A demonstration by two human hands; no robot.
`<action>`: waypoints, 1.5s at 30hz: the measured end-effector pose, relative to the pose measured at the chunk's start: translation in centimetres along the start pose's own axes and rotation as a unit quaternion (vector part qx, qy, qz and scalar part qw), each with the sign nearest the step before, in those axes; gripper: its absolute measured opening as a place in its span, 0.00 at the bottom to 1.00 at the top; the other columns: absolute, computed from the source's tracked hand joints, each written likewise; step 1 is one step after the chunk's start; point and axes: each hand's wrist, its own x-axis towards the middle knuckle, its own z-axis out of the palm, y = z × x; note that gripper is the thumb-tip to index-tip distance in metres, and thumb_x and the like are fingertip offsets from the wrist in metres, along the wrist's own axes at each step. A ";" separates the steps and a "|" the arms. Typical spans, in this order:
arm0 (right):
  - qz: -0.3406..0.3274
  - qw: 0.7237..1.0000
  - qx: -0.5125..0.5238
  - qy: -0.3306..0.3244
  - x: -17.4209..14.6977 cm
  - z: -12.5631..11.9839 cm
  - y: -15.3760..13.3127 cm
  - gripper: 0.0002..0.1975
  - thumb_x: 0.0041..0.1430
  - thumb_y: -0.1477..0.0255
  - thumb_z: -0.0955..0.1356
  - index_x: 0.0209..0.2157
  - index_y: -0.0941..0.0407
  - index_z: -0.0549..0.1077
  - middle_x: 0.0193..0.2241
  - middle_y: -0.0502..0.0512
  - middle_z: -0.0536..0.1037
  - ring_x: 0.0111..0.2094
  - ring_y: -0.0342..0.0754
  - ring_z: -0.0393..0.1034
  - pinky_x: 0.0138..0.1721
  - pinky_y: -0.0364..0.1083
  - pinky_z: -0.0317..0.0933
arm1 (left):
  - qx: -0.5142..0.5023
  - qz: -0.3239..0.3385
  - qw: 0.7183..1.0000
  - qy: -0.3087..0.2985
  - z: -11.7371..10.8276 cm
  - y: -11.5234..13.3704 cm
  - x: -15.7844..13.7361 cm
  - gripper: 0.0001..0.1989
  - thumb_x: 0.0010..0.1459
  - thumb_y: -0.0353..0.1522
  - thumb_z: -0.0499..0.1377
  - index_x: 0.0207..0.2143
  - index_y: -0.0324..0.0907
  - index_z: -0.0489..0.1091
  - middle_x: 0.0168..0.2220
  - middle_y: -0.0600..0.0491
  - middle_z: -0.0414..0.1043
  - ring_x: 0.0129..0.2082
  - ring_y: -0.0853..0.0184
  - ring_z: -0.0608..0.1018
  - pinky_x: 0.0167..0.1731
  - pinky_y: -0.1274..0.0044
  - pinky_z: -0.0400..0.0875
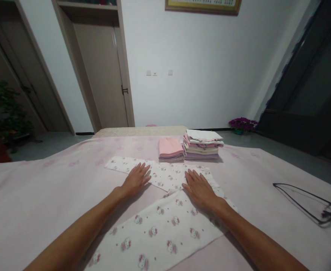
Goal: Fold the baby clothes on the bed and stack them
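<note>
A pair of white trousers (165,222) with a pink and grey cartoon-cat print lies spread on the pink bedspread. One leg reaches toward the far left, the other comes toward me at the bottom of the view. My left hand (138,177) rests flat on the far leg, fingers outstretched. Palm down, my right hand (198,187) presses on the cloth near where the legs meet, its fingers slightly apart. Neither hand grips the fabric. Part of the trousers is hidden under my right forearm.
Beyond the trousers stand a low stack of folded pink cloth (170,147) and a taller stack of folded clothes (202,145). A black clothes hanger (327,214) lies at right on the pink bedspread (55,199). Purple flowers (242,123) stand by the back wall.
</note>
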 end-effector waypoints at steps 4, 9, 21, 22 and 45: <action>0.037 0.999 -0.007 -0.005 -0.7 0.4 2.0 0.32 0.70 0.58 0.55 0.68 0.62 0.56 0.69 0.64 0.54 0.70 0.58 0.46 0.67 0.59 0.41 | 0.027 -0.048 0.998 -0.026 -1.5 0.5 -0.6 0.20 0.68 0.42 0.48 0.53 0.43 0.70 0.53 0.42 0.72 0.54 0.55 0.72 0.54 0.65 0.65; 0.066 0.996 -0.014 0.066 -0.6 0.8 3.2 0.28 0.71 0.62 0.53 0.63 0.62 0.65 0.65 0.66 0.64 0.66 0.56 0.56 0.65 0.56 0.49 | 0.046 -0.119 0.992 0.006 -2.2 0.1 1.1 0.19 0.68 0.37 0.46 0.46 0.37 0.73 0.44 0.37 0.73 0.49 0.50 0.75 0.50 0.60 0.66; 0.019 0.997 -0.046 0.057 0.1 2.4 3.9 0.31 0.71 0.56 0.54 0.67 0.59 0.58 0.68 0.63 0.57 0.69 0.57 0.47 0.68 0.59 0.39 | -0.010 0.032 0.999 -0.032 3.9 0.9 5.9 0.29 0.70 0.45 0.45 0.67 0.43 0.56 0.70 0.42 0.52 0.69 0.55 0.56 0.65 0.60 0.52; 0.020 0.997 -0.046 0.058 0.1 2.5 3.9 0.31 0.71 0.57 0.54 0.67 0.59 0.58 0.68 0.63 0.56 0.69 0.57 0.47 0.68 0.59 0.39 | -0.007 0.017 0.999 -0.035 3.9 -0.3 5.7 0.29 0.70 0.45 0.45 0.68 0.43 0.55 0.70 0.41 0.50 0.70 0.55 0.55 0.65 0.59 0.51; 0.039 0.997 -0.045 0.057 0.3 2.8 3.8 0.31 0.71 0.58 0.54 0.68 0.58 0.58 0.68 0.62 0.56 0.69 0.58 0.48 0.68 0.59 0.39 | 0.100 -0.381 0.918 -0.039 -1.6 -11.6 -1.4 0.29 0.67 0.37 0.45 0.66 0.33 0.58 0.69 0.30 0.49 0.69 0.41 0.53 0.62 0.49 0.46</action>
